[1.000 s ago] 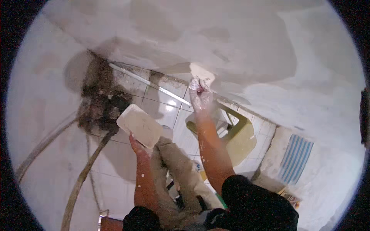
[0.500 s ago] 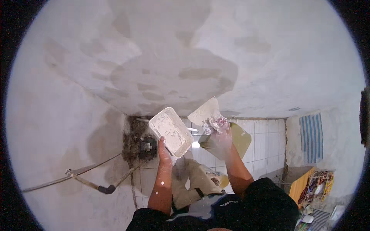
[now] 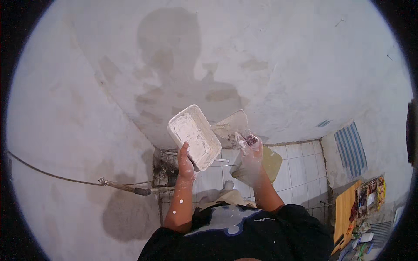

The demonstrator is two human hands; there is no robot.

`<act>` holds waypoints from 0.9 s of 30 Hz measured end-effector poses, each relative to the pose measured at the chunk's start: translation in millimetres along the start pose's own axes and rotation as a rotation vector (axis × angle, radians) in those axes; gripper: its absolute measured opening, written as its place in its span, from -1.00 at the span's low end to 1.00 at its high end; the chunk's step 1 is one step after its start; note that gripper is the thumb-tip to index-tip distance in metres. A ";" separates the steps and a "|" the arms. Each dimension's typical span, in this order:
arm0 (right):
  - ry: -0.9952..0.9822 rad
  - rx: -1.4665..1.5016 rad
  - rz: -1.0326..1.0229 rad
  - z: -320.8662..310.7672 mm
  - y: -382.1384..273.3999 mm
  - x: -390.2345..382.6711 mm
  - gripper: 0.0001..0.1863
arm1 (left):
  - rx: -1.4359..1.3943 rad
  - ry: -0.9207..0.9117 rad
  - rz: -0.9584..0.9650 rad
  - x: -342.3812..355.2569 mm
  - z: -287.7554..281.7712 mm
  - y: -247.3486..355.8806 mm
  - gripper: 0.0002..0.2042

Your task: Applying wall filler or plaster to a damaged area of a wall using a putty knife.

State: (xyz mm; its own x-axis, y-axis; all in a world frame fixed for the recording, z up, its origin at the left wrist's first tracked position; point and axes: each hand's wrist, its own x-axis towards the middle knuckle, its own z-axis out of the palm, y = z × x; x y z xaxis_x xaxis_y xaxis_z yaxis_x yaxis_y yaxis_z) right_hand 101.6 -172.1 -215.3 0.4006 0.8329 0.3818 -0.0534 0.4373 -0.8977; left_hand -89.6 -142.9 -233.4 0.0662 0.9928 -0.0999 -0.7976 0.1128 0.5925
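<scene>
My left hand [image 3: 186,166] grips a pale rectangular tub [image 3: 208,125] by its near side, the thumb over the rim. White paste [image 3: 190,137] coats the tilted tub's inside. Close to its right side, my right hand [image 3: 251,152] is closed on a wide flat putty spreader [image 3: 231,123] with a pale, smeared blade. The blade's left corner is near the tub's rim; whether they touch I cannot tell. White paste covers the fingers of my right hand, and its grip on the spreader is partly hidden by that coating.
A plastered wall [image 3: 287,95] with darker patches rises in front. An olive-green container [image 3: 272,165] stands on the white tiled floor [image 3: 298,163]. At left, a pipe [image 3: 124,186] juts out. A wooden board [image 3: 346,209] and a cluttered rack [image 3: 370,198] are at right.
The view has shifted upward, showing more wall and less floor. The tub sits slightly higher in the picture and its rim is nearer the spreader. Both hands keep their holds.
</scene>
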 end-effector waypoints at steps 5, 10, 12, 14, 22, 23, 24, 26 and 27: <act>-0.164 -0.025 0.170 13.1 -57.0 -5.5 -0.68 | -0.005 -0.072 0.012 -8.7 11.1 9.7 -0.44; -0.101 -0.085 -0.050 2.7 -21.5 -17.6 -0.67 | -0.014 -0.076 0.012 -10.2 14.5 10.2 -0.45; -0.096 -0.074 -0.162 -11.1 -2.5 -13.4 -0.66 | 0.010 -0.085 0.036 -10.2 17.3 8.6 -0.45; -0.242 -0.445 -0.038 -33.6 16.3 -6.2 -0.63 | 0.039 -0.092 0.060 -10.7 17.2 7.8 -0.44; -0.142 -0.197 -0.241 5.5 -8.6 -20.9 -0.73 | -0.006 -0.129 0.071 -3.8 12.9 10.0 -0.43; -0.220 -0.240 -0.178 4.0 -9.7 -19.0 -0.74 | -0.004 -0.134 0.066 -2.7 13.3 9.5 -0.43; -0.220 -0.239 -0.177 12.5 -23.9 -19.8 -0.74 | 0.036 -0.118 0.088 -2.3 11.9 9.4 -0.43; -0.261 -0.762 -0.322 26.1 -53.2 -24.5 -0.69 | 0.077 -0.107 0.109 -1.7 12.7 9.3 -0.44; -0.257 -0.763 -0.322 27.2 -50.8 -24.8 -0.69 | 0.110 -0.106 0.130 -1.8 15.2 9.8 -0.44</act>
State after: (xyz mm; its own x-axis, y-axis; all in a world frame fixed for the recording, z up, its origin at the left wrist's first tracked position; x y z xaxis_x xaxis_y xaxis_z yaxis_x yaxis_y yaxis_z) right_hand 69.4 -205.7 -173.3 0.0668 0.7985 0.5983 0.6924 0.3947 -0.6040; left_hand -88.4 -143.0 -215.3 0.0339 0.9974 0.0643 -0.7339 -0.0188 0.6790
